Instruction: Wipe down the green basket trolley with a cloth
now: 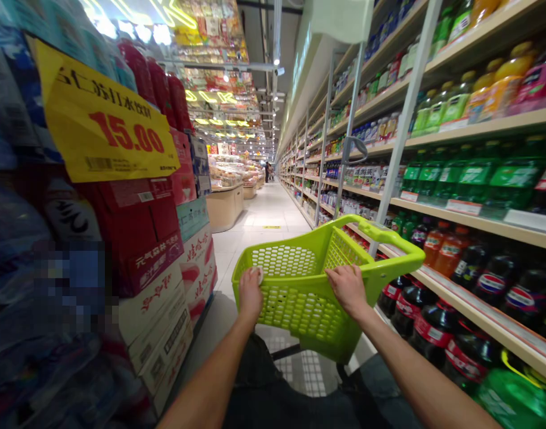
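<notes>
A bright green plastic shopping cart (309, 313) with perforated walls stands sideways in front of me, its handle pointing right toward the shelves. My left hand (250, 292) is closed over the near rim at the cart's left corner. A small whitish patch shows by its fingertips, too small to name. Farther right along the same rim, my right hand (348, 289) grips the edge, fingers bent over into the basket. Between the walls, the visible part of the basket shows no goods. Some fingers of both hands are hidden behind the rim.
Tall drink shelves (478, 211) run along the right, close to the cart handle. Stacked drink cartons (166, 322) with a yellow price sign (107, 119) rise on the left. A tiled aisle (266, 208) leads ahead past display counters (223, 208) to a distant person (267, 172).
</notes>
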A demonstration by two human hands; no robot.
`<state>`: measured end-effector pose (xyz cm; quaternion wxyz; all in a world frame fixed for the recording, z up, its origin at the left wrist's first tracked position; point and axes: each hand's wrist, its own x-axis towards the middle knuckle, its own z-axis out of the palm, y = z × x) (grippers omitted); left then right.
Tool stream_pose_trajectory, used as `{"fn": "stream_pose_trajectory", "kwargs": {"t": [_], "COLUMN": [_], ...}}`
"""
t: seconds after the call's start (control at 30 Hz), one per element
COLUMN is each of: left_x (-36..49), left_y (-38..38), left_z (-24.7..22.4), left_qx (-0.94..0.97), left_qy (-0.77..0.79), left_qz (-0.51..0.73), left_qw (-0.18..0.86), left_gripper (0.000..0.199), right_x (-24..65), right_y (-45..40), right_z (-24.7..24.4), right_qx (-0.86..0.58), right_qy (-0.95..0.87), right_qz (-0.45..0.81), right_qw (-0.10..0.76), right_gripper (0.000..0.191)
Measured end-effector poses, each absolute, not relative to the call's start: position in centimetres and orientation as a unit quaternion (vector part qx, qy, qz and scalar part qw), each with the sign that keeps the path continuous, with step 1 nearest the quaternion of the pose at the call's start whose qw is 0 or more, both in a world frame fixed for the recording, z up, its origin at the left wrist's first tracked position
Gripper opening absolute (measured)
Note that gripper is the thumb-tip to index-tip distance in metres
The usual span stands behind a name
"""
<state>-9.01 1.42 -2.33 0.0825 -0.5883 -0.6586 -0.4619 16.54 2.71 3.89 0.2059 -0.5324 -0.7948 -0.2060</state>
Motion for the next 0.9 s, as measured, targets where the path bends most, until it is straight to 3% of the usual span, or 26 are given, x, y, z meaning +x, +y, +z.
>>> {"fn": "stream_pose_trajectory", "kwargs": {"t": [0.2,0.43,0.67,0.9], "left_x": [-1.6,-7.5,0.5,-6.3], "left_y": [2.7,1.7,3.1,2.0], "left_z": [-1.5,-2.5,-1.9,-2.5], "left_qx": [-0.722,-0.641,-0.732,-0.631], "left_qy": [-0.552,-0.619,-0.513,-0.603], "left_qz": [-0.413,-0.446,-0.446,-0.480], "left_qw": [0.059,0.085,0.049,0.092], "left_gripper": [0.046,0.054,0.052,0.056], "right_x": [16.5,17.7,17.5,17.7], "right_y": [2.7,2.8,2.6,2.6], "right_z": [3.9,4.3,4.3,4.2], "right_qx": [-0.513,-0.517,-0.516,-0.516], "right_qy": [-0.804,-0.794,-0.801,-0.805], "right_qz": [-0.214,-0.218,-0.201,-0.183], "right_qw": [0.211,0.235,0.228,0.230], "right_gripper": [0.026,0.024,0.029,0.036]}}
